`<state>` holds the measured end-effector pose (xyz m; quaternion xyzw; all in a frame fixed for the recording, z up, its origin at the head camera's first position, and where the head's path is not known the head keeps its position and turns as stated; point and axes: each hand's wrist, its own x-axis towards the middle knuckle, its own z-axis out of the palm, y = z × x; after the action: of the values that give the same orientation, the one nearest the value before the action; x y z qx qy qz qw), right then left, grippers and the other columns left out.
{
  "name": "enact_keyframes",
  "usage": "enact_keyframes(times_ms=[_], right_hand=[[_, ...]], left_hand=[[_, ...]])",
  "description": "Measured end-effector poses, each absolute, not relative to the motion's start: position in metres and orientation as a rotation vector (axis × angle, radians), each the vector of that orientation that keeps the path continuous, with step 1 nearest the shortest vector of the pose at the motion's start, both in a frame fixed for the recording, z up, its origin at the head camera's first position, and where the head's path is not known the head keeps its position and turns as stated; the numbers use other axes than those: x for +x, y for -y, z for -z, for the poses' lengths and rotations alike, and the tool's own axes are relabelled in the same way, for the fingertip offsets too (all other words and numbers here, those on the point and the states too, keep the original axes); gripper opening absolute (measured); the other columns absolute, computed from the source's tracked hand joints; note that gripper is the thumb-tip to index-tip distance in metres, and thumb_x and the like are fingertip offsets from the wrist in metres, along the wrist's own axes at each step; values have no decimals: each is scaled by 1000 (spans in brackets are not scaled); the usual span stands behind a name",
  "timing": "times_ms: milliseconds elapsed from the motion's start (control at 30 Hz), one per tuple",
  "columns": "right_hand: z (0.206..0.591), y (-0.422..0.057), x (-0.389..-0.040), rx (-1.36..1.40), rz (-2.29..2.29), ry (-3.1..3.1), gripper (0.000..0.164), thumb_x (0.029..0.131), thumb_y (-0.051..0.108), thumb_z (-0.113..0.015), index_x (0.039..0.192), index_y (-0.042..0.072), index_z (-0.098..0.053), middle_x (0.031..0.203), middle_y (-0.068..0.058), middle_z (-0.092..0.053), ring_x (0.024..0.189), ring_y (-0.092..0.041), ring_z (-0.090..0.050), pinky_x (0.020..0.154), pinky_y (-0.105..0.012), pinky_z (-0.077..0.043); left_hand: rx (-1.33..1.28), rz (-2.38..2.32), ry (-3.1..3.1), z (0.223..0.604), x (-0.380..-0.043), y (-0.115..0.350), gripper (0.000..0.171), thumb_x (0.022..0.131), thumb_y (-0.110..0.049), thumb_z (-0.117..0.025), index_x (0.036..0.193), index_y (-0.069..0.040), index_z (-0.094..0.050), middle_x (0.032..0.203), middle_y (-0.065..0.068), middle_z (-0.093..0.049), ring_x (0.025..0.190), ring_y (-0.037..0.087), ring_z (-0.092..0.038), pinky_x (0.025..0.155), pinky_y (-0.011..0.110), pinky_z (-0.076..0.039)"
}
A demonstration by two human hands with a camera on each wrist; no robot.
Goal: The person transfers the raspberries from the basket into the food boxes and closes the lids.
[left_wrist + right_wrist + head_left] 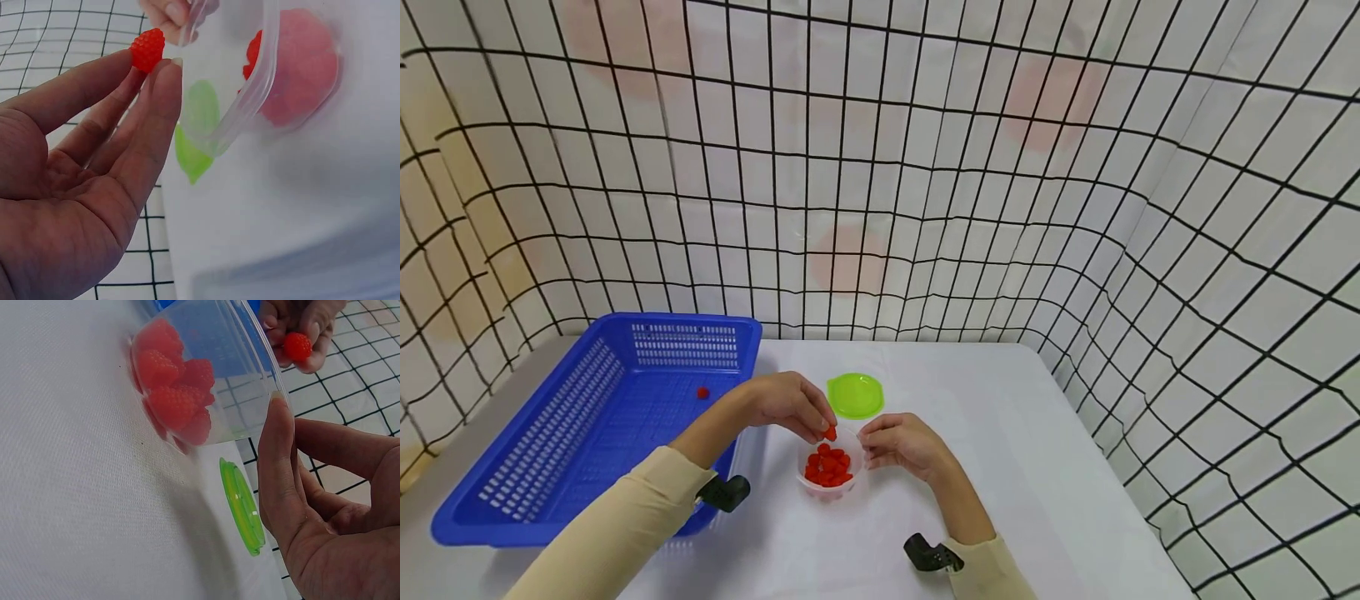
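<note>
My left hand (pixel 792 406) pinches a red toy raspberry (pixel 149 50) between its fingertips, just above the rim of a clear round plastic container (pixel 240 394). Inside, a pile of red raspberries (pixel 172 406) covers the container's bottom. On the container's right side, my right hand (pixel 906 446) holds the rim with thumb and fingertips. The container stands on the white tabletop. Just beyond it lies a bright green lid (pixel 856 396), flat on the table.
A large blue plastic basket (pixel 748 333) with slotted walls stands to the left, a single red raspberry (pixel 702 392) on its floor. Black wire grid panels (pixel 850 192) backed with white sheeting rise behind the table and along both sides.
</note>
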<state>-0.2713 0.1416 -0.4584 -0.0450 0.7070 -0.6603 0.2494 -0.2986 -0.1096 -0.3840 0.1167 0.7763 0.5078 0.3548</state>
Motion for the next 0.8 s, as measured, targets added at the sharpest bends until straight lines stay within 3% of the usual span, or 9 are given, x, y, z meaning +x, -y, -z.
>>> enact_keyframes(times_ms=[200,467,800], right_hand=[[460,-141,-271,-143,1812,-1915,25,96,11,-65,110,-9,-67,83,-5,-69,73,-17,-66,74,-31,-64],[460,-140,-271,-147,1813,-1914,23,96,11,-65,109,-8,-67,83,-5,-68,73,-17,-66,75,-31,-64],[459,-141,-271,-154,1817,-1915,22,95,8,-64,108,-9,-67,80,-4,-69,71,-17,-67,74,-32,-64]], left_hand=[[301,-1268,-2032,390,-297,104,21,90,-5,-72,109,2,-74,99,12,-76,86,24,-76,92,43,-60],[276,-1256,-2069,396,-300,95,20,88,-4,-74,107,2,-76,99,12,-76,88,25,-76,83,36,-63],[252,-1343,-2058,403,-297,95,18,90,-7,-73,105,3,-75,94,12,-76,78,21,-73,86,38,-63]])
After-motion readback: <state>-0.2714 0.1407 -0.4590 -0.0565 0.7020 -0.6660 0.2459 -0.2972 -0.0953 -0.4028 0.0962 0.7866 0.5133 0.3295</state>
